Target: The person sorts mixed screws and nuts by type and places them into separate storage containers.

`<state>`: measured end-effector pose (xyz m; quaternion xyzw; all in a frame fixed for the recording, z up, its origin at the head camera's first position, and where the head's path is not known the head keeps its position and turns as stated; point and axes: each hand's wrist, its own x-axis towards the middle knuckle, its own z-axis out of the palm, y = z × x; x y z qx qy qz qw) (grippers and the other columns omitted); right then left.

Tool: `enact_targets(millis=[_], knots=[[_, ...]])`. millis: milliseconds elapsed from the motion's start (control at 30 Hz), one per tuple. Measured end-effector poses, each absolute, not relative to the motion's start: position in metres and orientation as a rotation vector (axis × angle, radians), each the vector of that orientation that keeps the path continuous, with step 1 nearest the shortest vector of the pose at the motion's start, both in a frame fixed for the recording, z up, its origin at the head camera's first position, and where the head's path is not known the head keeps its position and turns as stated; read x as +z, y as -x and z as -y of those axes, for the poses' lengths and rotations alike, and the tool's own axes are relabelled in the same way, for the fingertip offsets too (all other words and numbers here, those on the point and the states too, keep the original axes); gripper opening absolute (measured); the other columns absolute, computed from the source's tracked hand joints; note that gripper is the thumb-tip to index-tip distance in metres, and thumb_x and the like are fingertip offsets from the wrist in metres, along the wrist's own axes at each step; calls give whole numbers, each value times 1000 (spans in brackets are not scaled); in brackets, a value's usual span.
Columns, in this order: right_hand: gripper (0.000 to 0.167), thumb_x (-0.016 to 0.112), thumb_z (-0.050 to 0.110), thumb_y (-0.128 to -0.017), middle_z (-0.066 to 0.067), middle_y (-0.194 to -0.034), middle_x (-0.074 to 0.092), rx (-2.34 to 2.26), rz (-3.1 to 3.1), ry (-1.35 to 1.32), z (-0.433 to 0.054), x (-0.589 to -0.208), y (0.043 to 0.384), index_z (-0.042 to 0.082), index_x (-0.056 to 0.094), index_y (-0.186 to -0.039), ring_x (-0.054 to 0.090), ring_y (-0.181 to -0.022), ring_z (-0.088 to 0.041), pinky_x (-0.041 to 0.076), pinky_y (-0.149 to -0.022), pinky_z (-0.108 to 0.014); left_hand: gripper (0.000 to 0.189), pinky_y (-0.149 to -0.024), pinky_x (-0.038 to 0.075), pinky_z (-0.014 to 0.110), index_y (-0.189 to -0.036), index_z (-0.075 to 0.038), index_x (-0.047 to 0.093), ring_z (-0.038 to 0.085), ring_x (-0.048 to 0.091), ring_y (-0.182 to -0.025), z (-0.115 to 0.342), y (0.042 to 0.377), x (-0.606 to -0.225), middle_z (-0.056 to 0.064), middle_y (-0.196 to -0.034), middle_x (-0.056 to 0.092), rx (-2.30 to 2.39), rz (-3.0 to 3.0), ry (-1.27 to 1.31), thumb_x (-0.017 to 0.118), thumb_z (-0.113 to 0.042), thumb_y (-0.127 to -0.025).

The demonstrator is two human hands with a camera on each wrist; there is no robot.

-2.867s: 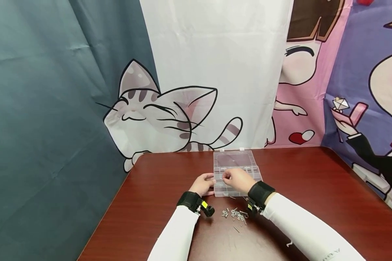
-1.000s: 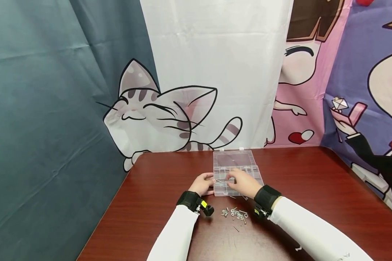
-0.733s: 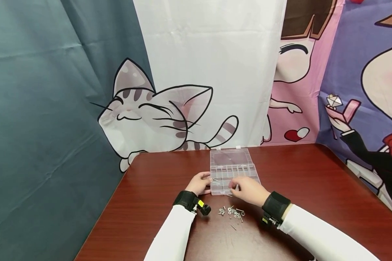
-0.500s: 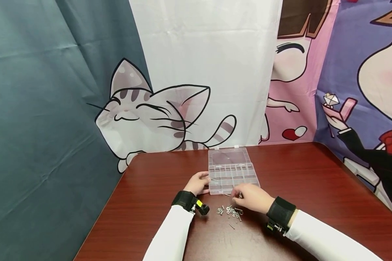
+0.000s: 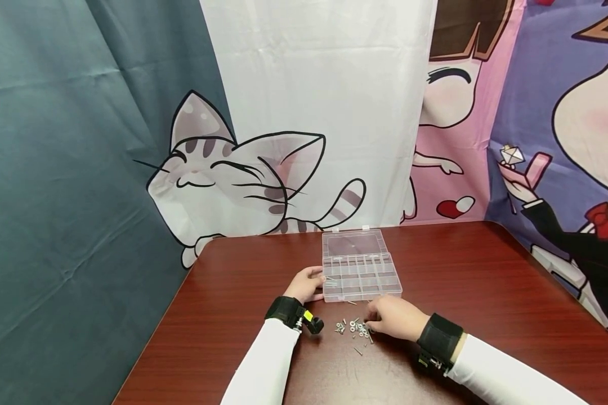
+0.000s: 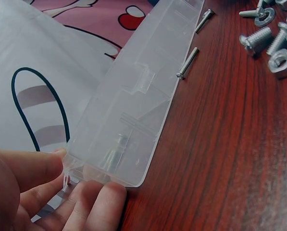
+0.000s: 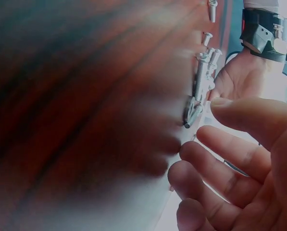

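A clear plastic compartment box (image 5: 362, 284) lies with its lid (image 5: 354, 243) folded back. My left hand (image 5: 305, 286) holds the box's left side; in the left wrist view its thumb and fingers pinch the corner of the box (image 6: 129, 110). Screws (image 6: 115, 153) show through the wall in a left compartment. My right hand (image 5: 396, 318) is low over the table at the right edge of a pile of screws, nuts and washers (image 5: 360, 328). In the right wrist view, that hand's thumb and loosely bent fingers (image 7: 220, 168) are apart, nothing between them, near the metal parts (image 7: 203, 79).
Two loose screws (image 6: 187, 63) lie along the front edge of the box. Another single screw (image 5: 358, 351) lies nearer on the brown table (image 5: 243, 315). Printed cloth (image 5: 304, 84) hangs behind the table.
My right hand has moved from over the box's compartments toward me, down to the pile. The left hand keeps its hold on the box. The head view has shifted slightly.
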<state>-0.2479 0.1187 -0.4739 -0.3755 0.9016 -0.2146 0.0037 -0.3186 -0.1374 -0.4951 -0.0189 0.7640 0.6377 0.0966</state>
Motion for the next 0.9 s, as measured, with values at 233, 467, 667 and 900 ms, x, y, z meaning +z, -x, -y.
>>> enact_targets(millis=[233,467,667,900], knots=[[13,77,21,-86,18,-71,54,-632,-2866,1154,-118,-480,250,24,67,-78,47,-64,1,44,-58,-24,44,-72,60,37,-142,-3,50,22,65,-97,137,319,-498,15,-130,60,1882,-2268,53,59,-11,-100],[18,78,17,-83,18,-69,52,-609,-2867,1168,-115,-479,252,23,64,-73,47,-64,0,43,-58,-24,44,-73,60,37,-142,-3,50,21,64,-98,139,321,-498,15,-129,60,1877,-2269,50,59,-12,-100],[21,78,16,-83,17,-69,52,-583,-2879,1183,-113,-476,251,22,62,-70,46,-64,-1,42,-58,-24,44,-74,60,37,-142,-3,50,20,65,-97,139,319,-494,15,-127,61,1879,-2270,46,59,-11,-100],[21,72,12,-83,15,-66,49,-614,-2883,1148,-115,-476,253,22,59,-69,44,-61,-1,41,-57,-23,44,-72,59,36,-142,-1,49,19,64,-98,139,318,-493,15,-129,60,1889,-2261,33,58,-10,-100]])
